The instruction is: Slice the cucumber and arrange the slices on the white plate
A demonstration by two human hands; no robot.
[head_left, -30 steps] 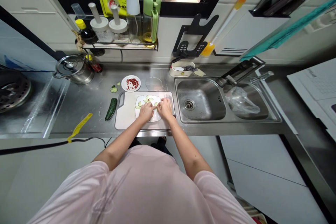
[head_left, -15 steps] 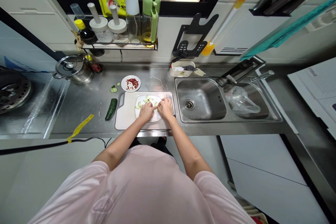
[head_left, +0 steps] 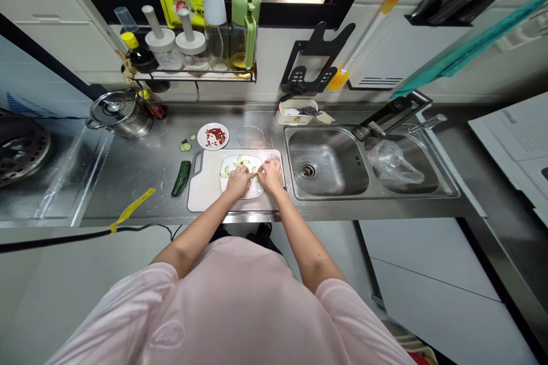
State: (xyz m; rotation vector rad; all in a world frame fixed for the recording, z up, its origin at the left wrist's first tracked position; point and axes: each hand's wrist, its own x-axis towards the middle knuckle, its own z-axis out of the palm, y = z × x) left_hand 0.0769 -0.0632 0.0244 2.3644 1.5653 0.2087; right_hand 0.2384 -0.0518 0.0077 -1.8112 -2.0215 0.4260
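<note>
A white plate [head_left: 257,189] with several thin green-edged slices [head_left: 227,170] lies on a white cutting board [head_left: 201,197]. My left hand [head_left: 238,181] is over the plate's middle, its fingers pressed together at a slice. Close beside it, my right hand [head_left: 270,176] has its fingertips pinched at a small green piece [head_left: 256,174] near the plate's right side. The fingers partly hide what they touch. Left of the board lies a dark green cucumber piece [head_left: 181,178]. Behind the board stands a small plate [head_left: 200,138] of chopped red bits [head_left: 216,136].
Cucumber scraps [head_left: 185,146] lie left of the small plate. A lidded steel pot [head_left: 121,114] is at the back left. The double sink [head_left: 329,162] adjoins the board's right side, with a plastic bag [head_left: 396,163] in its right basin. A bottle shelf [head_left: 197,75] hangs behind.
Both hands stay at nearly the same place over the plate, with only slight finger movement. Nothing else has visibly moved.
</note>
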